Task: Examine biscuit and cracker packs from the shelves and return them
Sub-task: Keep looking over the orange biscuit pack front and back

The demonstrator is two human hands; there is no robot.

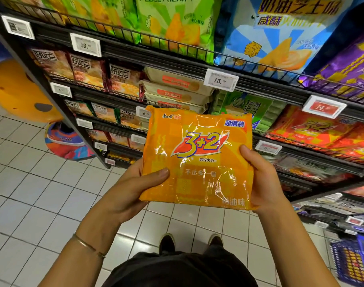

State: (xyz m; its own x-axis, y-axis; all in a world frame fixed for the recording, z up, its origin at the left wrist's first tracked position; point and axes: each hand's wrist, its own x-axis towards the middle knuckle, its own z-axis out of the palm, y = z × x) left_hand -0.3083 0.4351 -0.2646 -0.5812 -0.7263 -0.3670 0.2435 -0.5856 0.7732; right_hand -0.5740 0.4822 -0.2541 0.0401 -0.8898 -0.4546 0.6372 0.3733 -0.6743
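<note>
Bare left hand (131, 189), right hand (264, 179) grip glossy orange "3+2" cracker pack (197, 162) by sides, fingers (135, 167) curled round edges.

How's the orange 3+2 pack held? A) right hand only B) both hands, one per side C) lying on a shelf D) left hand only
B: the left hand grips the orange 3+2 pack at its left edge, the right hand at its right edge, thumbs on front.

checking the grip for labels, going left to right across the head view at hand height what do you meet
tiled floor → left hand → orange 3+2 pack → right hand
</note>
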